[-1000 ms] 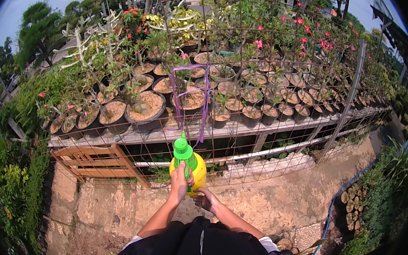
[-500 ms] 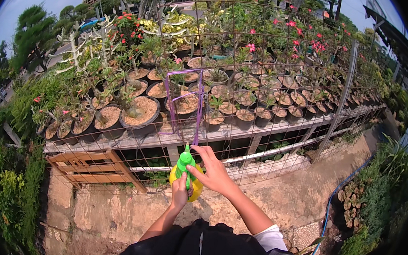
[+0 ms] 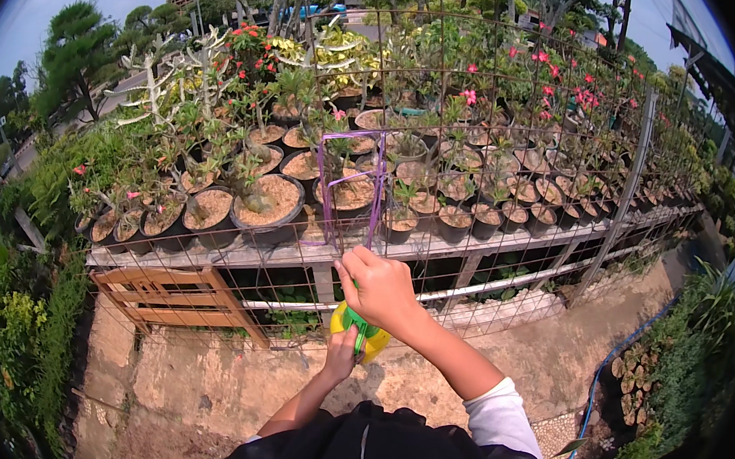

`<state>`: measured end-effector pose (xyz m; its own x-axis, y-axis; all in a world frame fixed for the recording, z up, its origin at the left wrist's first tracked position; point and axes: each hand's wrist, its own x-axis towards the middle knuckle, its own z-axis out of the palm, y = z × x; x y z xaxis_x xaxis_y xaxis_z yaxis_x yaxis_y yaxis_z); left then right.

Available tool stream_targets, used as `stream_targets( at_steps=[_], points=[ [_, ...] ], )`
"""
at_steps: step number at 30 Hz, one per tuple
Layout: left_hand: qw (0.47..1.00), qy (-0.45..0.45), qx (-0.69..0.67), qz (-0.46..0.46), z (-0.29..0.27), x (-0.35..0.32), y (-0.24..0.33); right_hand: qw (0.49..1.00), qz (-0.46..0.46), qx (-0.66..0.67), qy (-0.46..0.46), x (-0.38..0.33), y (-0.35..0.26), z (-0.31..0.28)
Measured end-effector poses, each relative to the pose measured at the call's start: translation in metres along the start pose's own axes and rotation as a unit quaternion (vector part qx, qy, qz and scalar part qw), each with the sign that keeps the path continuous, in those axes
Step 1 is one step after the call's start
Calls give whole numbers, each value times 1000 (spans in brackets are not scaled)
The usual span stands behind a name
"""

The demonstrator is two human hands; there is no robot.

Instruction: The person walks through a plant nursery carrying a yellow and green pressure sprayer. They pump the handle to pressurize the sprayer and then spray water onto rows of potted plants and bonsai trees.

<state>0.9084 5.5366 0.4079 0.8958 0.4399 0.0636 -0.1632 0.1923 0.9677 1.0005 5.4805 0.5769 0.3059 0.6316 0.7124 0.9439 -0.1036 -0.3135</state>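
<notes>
A small pump spray bottle with a yellow body (image 3: 375,344) and green top is held in front of me, above the path. My left hand (image 3: 340,355) is closed around its green handle. Over its top sits my right hand (image 3: 381,290), fingers curled in and hiding the pump knob and nozzle. Just beyond the hands, a rusty wire fence stands with a purple cord frame (image 3: 379,178) tied to it.
Behind the fence, a raised ledge (image 3: 405,252) carries many potted plants (image 3: 269,201). A wooden panel (image 3: 178,298) leans low at left. A blue hose (image 3: 596,381) runs along the right of the concrete path (image 3: 197,381). Shrubs border both sides.
My right hand has moved from beside the bottle's nozzle onto its top, and its fingers have curled closed. The left hand keeps its grip. The whole view has shifted slightly.
</notes>
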Motion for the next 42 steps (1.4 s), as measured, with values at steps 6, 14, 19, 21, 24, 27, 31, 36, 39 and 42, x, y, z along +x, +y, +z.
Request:
stream_targets(
  at_steps=[6, 14, 19, 21, 24, 27, 31, 36, 39, 42],
  points=[
    [1000, -17, 20, -4, 5, -1, 17, 999, 33, 38, -18, -49, 30, 41],
    [998, -30, -4, -54, -3, 0, 3, 998, 2, 68, 8, 9, 6, -17],
    [998, -67, -19, -8, 4, 5, 6, 998, 26, 42, 43, 17, -5, -26],
    [998, -69, -6, -6, 2, 3, 10, 997, 42, 52, 37, 3, 0, -14],
    [997, -63, -33, -14, 3, 0, 10, 996, 73, 42, 12, -42, 22, 33],
    [997, -61, -42, -19, -1, -1, -2, 993, 106, 50, 2, -64, 31, 56],
    [999, -48, -13, -12, -8, 3, -15, 987, 111, 98, -54, -64, 43, 60],
    [997, -31, -57, -47, -17, 3, -10, 916, 329, 217, -72, -109, 47, 44],
    [996, -73, 3, -53, -8, 12, -9, 792, 435, 388, -183, -167, 61, 68],
    [976, -142, 163, -34, -1, 23, 1, 624, 521, 566, -136, -168, 57, 71]
  ],
)
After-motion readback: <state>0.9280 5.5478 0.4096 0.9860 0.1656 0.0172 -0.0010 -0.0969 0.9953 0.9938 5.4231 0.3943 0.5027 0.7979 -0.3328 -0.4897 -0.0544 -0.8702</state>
